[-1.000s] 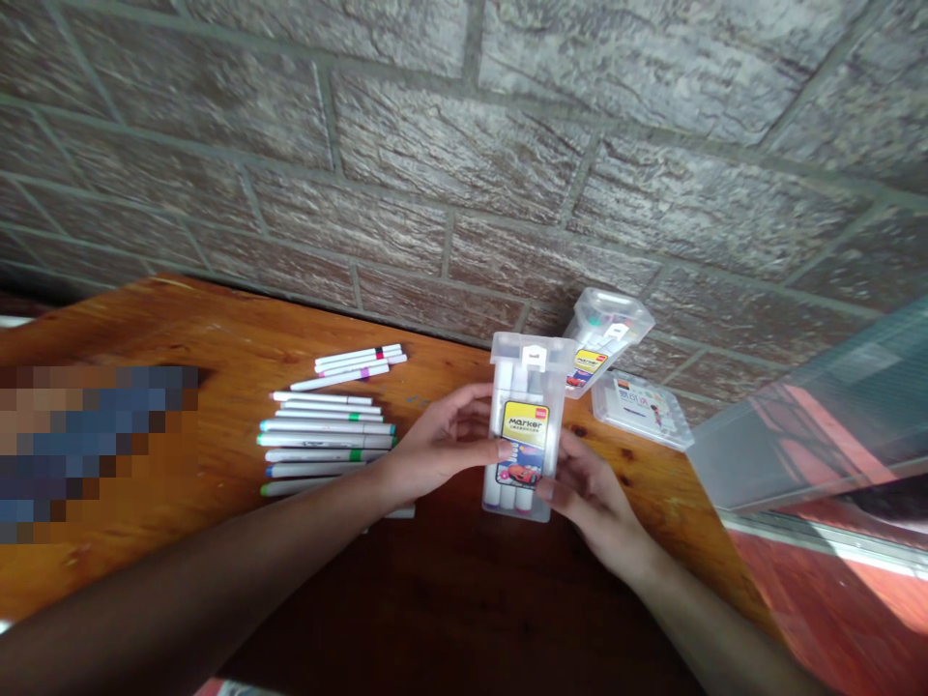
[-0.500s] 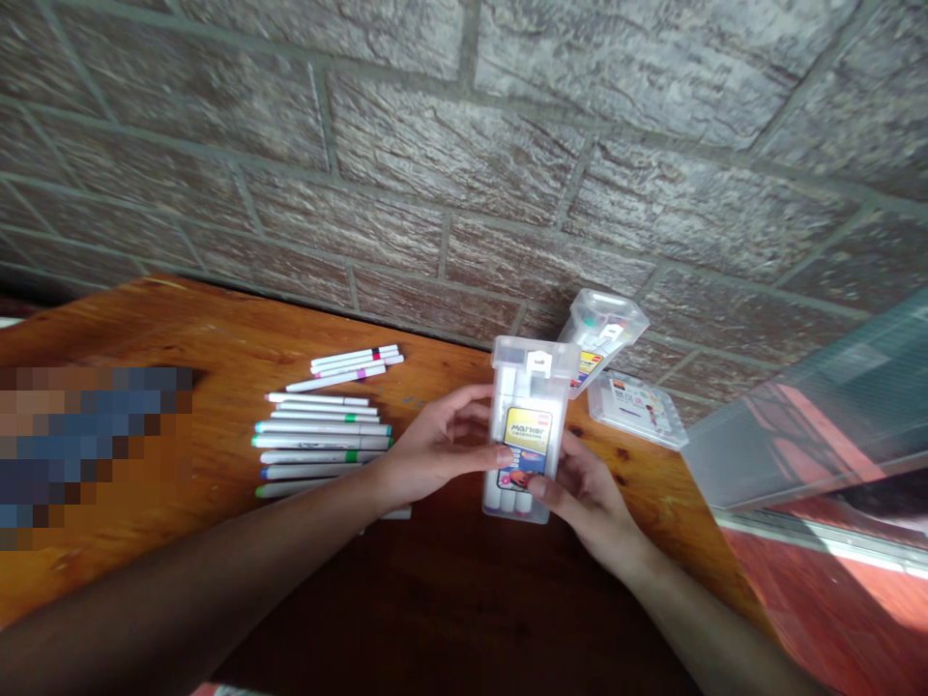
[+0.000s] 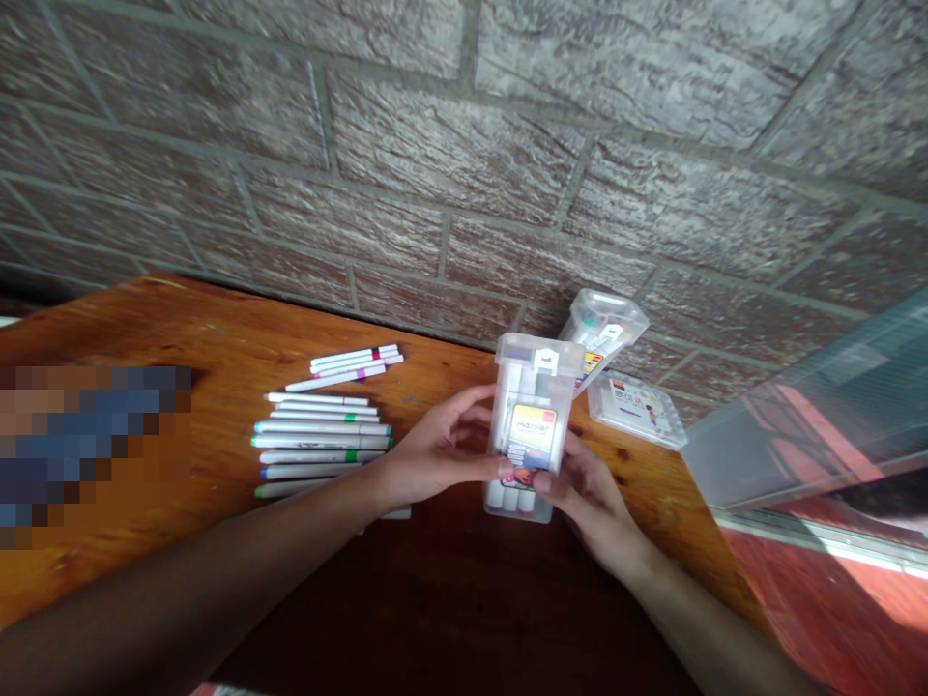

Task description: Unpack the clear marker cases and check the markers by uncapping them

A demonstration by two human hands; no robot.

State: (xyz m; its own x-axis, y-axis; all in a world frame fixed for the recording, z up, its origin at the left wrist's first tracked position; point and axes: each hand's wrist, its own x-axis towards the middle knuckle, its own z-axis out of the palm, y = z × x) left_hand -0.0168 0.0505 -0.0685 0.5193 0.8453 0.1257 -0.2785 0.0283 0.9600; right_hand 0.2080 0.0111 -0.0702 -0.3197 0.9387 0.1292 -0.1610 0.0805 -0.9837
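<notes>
Between my two hands is a clear plastic marker case (image 3: 532,435), upright with its lid closed and a yellow and blue label on its front. White markers show through its wall. My left hand (image 3: 442,449) grips the case from the left, its thumb across the lower label. From the right, my right hand (image 3: 587,493) holds it too, thumb pressed on the front near the bottom; its other fingers are partly hidden behind. Left of my left hand lies a row of several white markers (image 3: 319,443) with green, blue and grey marks, partly covered by my forearm.
A smaller group of thin markers (image 3: 355,364) lies farther back. Behind the held case stands a second clear case (image 3: 605,324). A flat clear box (image 3: 636,406) lies at the table's right edge. A brick wall (image 3: 406,222) rises behind the wooden table (image 3: 217,338).
The marker case has tilted slightly, its top moving a little to the right. Both hands keep their hold, and the loose markers lie as before.
</notes>
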